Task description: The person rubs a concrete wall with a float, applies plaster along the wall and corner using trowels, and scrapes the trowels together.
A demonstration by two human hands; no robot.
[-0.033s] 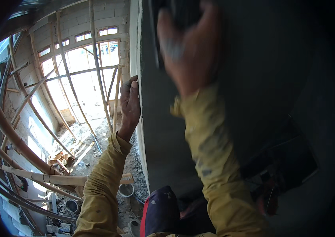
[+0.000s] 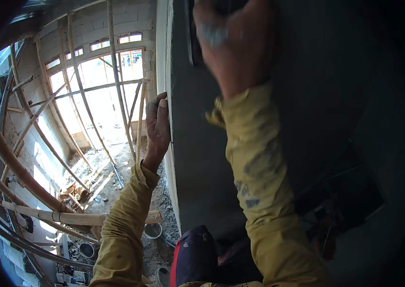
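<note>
My right hand [image 2: 236,48] is raised at the top of the view, closed around a dark, flat, straight-edged plastering float [image 2: 191,36]. Its back carries a grey smear, and the float lies against the grey wall face [image 2: 197,143]; most of the tool is hidden by the hand and the frame's edge. Lower and to the left, my left hand [image 2: 157,126] grips the long pale strip [image 2: 168,167] along the wall's upright edge. Its thumb points up and its fingers curl toward that edge. Both forearms wear stained yellow sleeves.
Slanting poles [image 2: 80,86] and a horizontal bamboo pole [image 2: 68,216] form scaffolding on the left. Far below, buckets [image 2: 153,231] stand on a rubble-strewn floor [image 2: 131,205]. Bright window openings break the block wall [image 2: 90,24]. The lower right is very dark.
My right hand and the float have shifted slightly up and right, with the forearm following. My left hand stays in place on the pale strip.
</note>
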